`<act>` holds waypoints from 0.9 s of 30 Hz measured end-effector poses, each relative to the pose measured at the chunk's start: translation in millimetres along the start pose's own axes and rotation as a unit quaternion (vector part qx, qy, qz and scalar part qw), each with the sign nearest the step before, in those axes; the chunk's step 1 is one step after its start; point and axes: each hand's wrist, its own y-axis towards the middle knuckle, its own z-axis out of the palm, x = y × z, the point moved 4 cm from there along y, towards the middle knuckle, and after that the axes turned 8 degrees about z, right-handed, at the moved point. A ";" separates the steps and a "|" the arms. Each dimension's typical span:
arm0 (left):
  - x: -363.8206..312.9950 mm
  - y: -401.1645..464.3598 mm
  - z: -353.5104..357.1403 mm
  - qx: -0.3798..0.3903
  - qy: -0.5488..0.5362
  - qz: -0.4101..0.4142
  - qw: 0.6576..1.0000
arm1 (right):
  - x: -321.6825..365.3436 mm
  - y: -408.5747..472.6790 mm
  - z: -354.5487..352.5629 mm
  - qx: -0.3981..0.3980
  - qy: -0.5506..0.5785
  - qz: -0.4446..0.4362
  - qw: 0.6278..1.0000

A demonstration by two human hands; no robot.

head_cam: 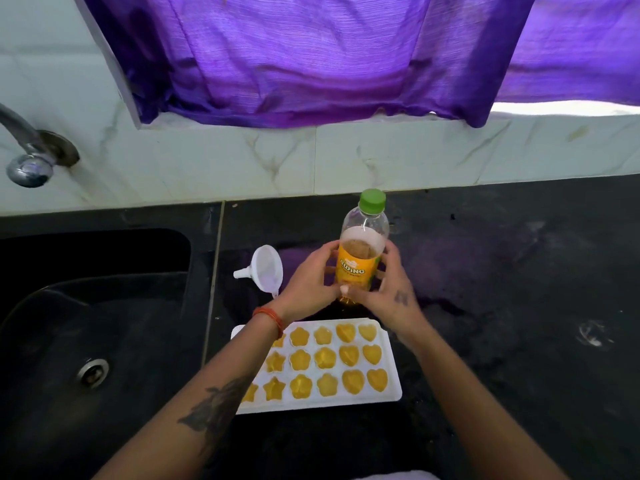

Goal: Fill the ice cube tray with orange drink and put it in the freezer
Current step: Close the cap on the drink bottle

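Both hands on orange drink bottle (360,252): left hand (310,273) wrapped round its left flank, right hand (393,289) curled round right flank and lower body. Fingers clasped on label band. Bottle upright, green cap (372,201) screwed on, base at or just above black counter (502,271) — contact hidden by fingers, cannot tell. Roughly half full, foam line above label.

Directly below the grip, toward the body: white ice cube tray (389,372), flat on counter, visible star, flower and heart cells all showing orange liquid. Left forearm crosses tray's left columns, so those cells only partly seen.

Left of the grip, just beside left hand: white funnel (265,268) lying on its side, spout pointing away from bottle. Farther left: sink (93,323), tap (27,150) above. Purple curtain (311,57) hanging beyond the grip.

Judgement: pouring finished; capped bottle held two-handed probably to park it steadily behind tray, clear of lifting path. Remaining: level carry to freezer; brim-full cells likely to slop if tilted.
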 end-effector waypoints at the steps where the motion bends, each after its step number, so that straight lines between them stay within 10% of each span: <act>1: 0.8 -0.3 -0.4 0.001 0.015 0.003 1.000 | -2.5 2.9 5.8 -0.029 -0.009 -0.012 0.999; 12: 23.8 -9.8 -128.7 -0.180 0.186 -0.021 0.966 | 0.9 75.1 7.5 -0.081 -0.071 0.007 0.994; 19: 89.0 -25.1 -151.4 0.031 0.197 -0.174 0.964 | 22.9 162.0 21.2 -0.066 -0.105 -0.030 0.992; 27: 118.3 -18.7 -145.2 0.025 0.201 -0.121 0.972 | 39.1 234.6 35.6 -0.057 -0.115 -0.039 0.991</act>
